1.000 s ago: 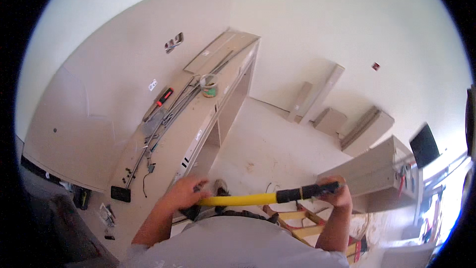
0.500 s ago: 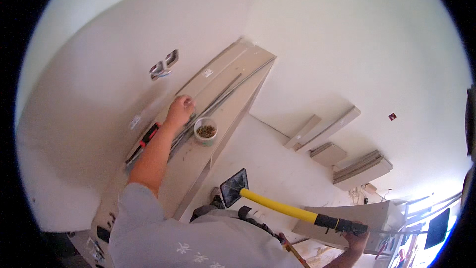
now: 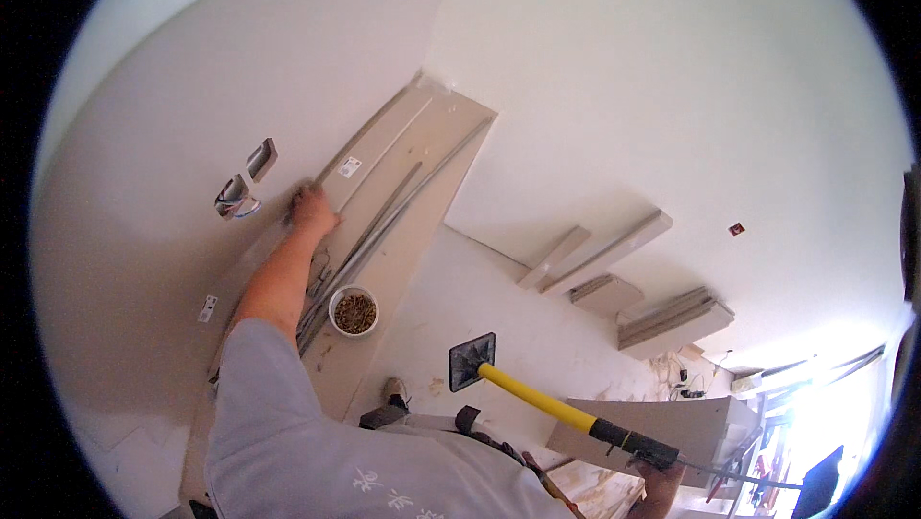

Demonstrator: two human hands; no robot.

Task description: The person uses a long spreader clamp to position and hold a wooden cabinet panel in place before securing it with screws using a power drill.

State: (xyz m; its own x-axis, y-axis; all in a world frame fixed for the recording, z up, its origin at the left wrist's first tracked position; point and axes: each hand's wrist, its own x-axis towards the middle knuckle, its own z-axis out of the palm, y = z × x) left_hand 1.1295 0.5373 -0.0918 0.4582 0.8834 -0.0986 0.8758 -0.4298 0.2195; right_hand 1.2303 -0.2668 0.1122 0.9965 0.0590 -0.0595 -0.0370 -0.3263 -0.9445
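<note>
Mallet [image 3: 537, 396], yellow-handled with a black head, hangs low beside the long panel [image 3: 422, 193], your right hand [image 3: 662, 485] wrapped around its grip. Your left hand [image 3: 312, 207] presses, fingers together, on the panel's far edge, beyond the bowl of screws [image 3: 354, 312].

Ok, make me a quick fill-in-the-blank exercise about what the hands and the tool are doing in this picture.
1. The right hand holds a mallet with a ____ handle.
2. The left hand rests on a long pale ____ lying by the wall.
3. The small round bowl of screws sits ____ the left forearm on that surface.

Missing words: yellow; panel; beside
</note>
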